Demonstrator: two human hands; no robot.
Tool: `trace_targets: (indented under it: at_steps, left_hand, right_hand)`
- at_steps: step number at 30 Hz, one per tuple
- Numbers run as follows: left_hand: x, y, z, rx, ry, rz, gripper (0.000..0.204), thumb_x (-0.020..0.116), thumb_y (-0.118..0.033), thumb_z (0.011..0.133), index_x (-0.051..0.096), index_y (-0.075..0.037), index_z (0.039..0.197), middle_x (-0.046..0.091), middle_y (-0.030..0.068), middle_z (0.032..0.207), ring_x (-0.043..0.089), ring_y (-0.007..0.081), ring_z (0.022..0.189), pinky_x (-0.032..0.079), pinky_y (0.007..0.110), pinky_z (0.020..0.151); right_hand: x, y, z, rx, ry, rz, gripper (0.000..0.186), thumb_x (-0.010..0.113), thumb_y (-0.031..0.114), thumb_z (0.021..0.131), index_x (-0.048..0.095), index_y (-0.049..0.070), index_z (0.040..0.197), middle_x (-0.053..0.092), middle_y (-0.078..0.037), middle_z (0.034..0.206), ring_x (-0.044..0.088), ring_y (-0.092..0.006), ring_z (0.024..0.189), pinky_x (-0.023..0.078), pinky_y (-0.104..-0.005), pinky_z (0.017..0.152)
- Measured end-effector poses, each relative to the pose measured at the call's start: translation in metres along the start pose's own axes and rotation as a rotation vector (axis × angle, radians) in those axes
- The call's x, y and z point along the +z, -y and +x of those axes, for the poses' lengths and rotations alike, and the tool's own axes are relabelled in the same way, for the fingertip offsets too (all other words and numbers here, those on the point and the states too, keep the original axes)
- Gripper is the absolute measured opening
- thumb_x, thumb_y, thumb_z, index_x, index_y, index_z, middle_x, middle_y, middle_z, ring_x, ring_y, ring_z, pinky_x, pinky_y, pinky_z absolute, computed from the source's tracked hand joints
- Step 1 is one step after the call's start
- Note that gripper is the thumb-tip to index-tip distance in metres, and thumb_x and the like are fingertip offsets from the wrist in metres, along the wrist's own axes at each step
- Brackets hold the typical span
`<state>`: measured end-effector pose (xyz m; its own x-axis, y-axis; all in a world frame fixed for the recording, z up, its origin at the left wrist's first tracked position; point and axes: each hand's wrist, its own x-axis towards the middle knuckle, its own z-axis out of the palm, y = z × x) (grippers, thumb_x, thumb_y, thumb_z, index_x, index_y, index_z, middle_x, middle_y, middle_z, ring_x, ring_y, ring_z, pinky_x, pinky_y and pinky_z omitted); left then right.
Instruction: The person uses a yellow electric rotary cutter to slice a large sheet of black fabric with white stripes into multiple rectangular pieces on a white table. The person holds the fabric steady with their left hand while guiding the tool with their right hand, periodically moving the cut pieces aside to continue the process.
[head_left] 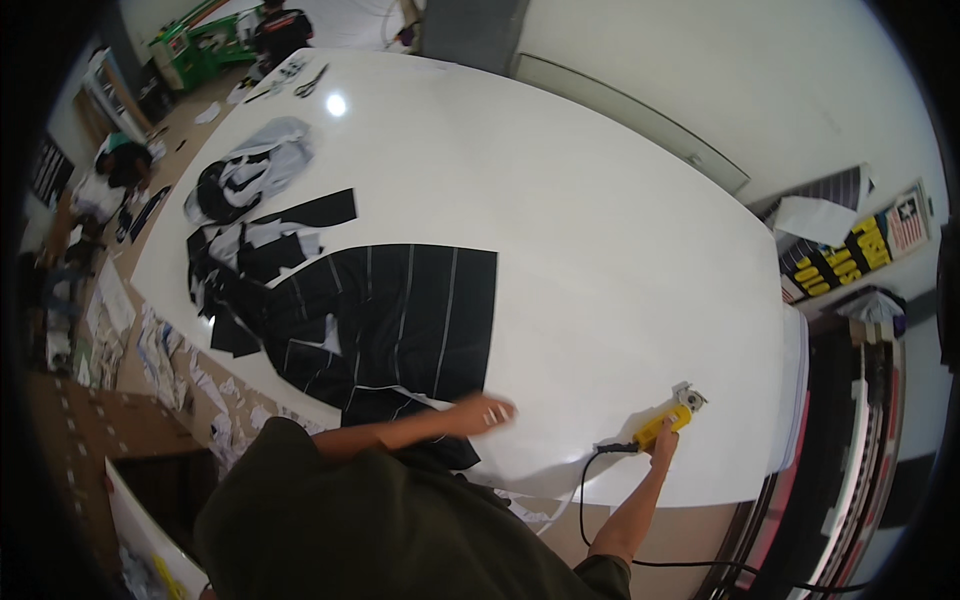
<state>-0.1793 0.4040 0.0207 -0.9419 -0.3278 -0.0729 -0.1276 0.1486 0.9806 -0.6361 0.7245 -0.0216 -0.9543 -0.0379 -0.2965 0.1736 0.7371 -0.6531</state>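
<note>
Head view: the person is leaning over a large white table (600, 230). The right hand (662, 445) is closing around the yellow handle of a corded electric fabric cutter (668, 420), which is resting on the table near its right front edge, blade end pointing away. The left hand (483, 412) is lying flat, fingers spread, on white sheet material just beside the front edge of the black striped fabric (400, 320); it is gripping nothing. The 2 hands are well apart. The black cord (590, 480) is looping off the table edge beside the right forearm. Likely risks: the cord snagging on the edge and jerking the cutter; the sheet shifting under the pressing hand; fingers straying into the blade's path.
</note>
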Motion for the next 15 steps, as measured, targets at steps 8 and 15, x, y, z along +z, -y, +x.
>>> trace_targets:
  at_steps: [8, 15]
  left_hand:
    - [-0.181, 0.019, -0.075, -0.557, -0.868, 0.864, 0.069, 0.076, -0.045, 0.086, 0.059, -0.004, 0.139, 0.051, 0.0284, 0.143, 0.049, 0.0491, 0.131, 0.045, 0.058, 0.102]
    - [-0.160, 0.043, 0.040, -0.798, -0.803, 0.815, 0.117, 0.078, -0.062, 0.079, 0.026, 0.000, 0.164, 0.012, 0.0406, 0.166, 0.000, 0.0580, 0.157, 0.002, 0.079, 0.118]
  right_hand:
    - [0.010, 0.006, -0.018, -0.002, -0.209, -0.117, 0.088, 0.055, 0.066, 0.098, 0.048, -0.014, 0.134, 0.064, -0.037, 0.123, 0.070, -0.0485, 0.107, 0.060, -0.0516, 0.088]
    - [0.039, 0.083, -0.094, -0.011, -0.527, -0.538, 0.078, 0.057, 0.057, 0.102, 0.045, -0.004, 0.148, 0.056, -0.025, 0.142, 0.059, -0.0415, 0.126, 0.056, -0.0528, 0.095]
